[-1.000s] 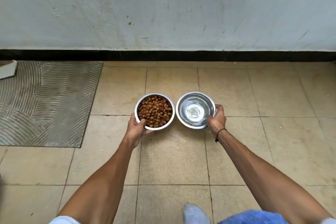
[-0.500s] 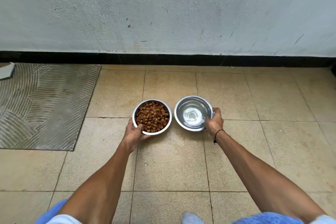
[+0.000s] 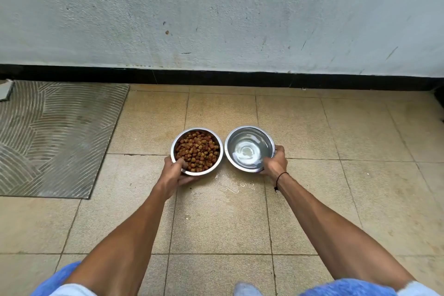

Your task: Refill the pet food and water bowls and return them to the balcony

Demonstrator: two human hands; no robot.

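Two steel bowls are side by side low over the tan floor tiles. The left one, the food bowl [image 3: 211, 137], is heaped with brown kibble [image 3: 198, 150]. My left hand [image 3: 174, 172] grips its near rim, thumb over the edge. The right one, the water bowl [image 3: 240, 131], holds clear water. My right hand [image 3: 275, 163] grips its near right rim. Whether the bowls rest on the tiles or hover just above them I cannot tell.
A grey ribbed mat [image 3: 52, 137] lies on the floor to the left. A pale wall [image 3: 216, 12] with a black skirting strip [image 3: 216, 78] stands just beyond the bowls. Small water drops [image 3: 234, 186] spot the tile in front of the bowls.
Both hands have kept hold of the bowls, which stay side by side. The bowls sit closer to the floor and the wall looks nearer.
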